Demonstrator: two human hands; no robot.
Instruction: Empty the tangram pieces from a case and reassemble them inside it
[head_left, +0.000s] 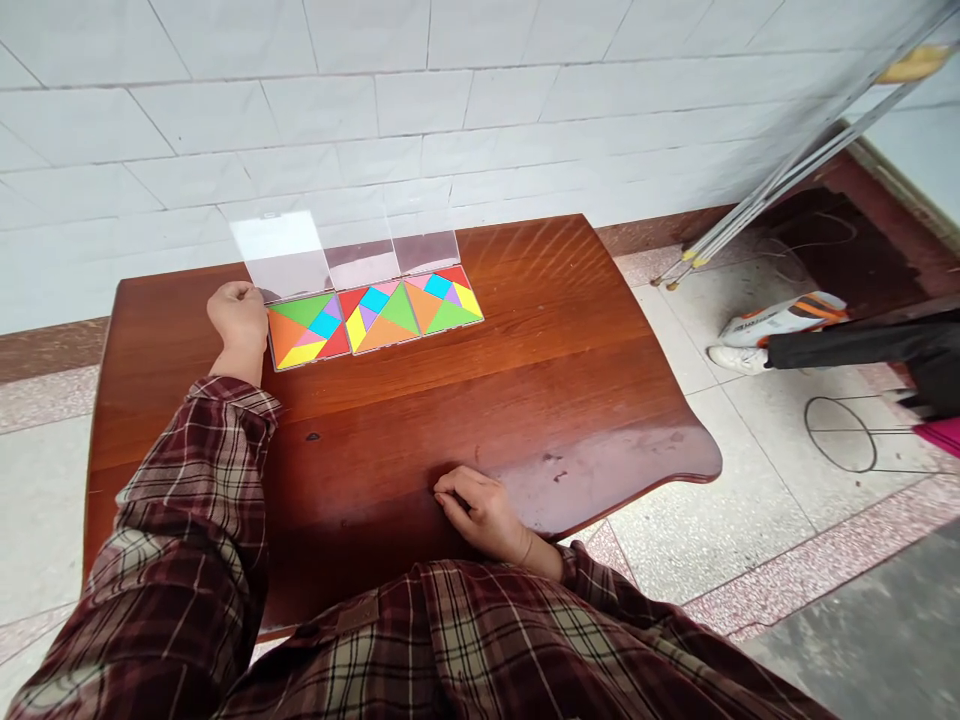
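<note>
Sleeve (195, 500) of dark red plaid covers my left arm, which reaches up the left side of the brown wooden table (540, 380) toward its far edge. My left hand (238, 312) sits there with the fingers curled into a loose fist, knuckles up. It lies just against the left edge of the left puzzle tray (307, 330). I cannot tell whether the fist pinches that edge or only rests beside it.

Three shallow trays lie side by side in a row at the far side of the table, each touching the next. Each is filled with flat coloured pieces: orange, green, blue, yellow, red, pink and purple triangles and squares. Right of the left tray come the middle puzzle tray (379, 315) and the right puzzle tray (448, 298). Behind each tray a clear lid (281, 255) stands open, leaning toward the white tiled wall (450, 100).

Further right and much nearer to me, my right hand (480, 508) rests on the table close to its near edge, well apart from the trays. Its fingers are tucked under against the wood and I see nothing in it.

Off the table's right side, on the pale floor, a white and orange shoe (772, 325) and a dark trouser leg (862, 350) belong to another person. A thin wire ring stand (840, 435) sits near them, and metal poles (787, 170) lean against the wall.
</note>
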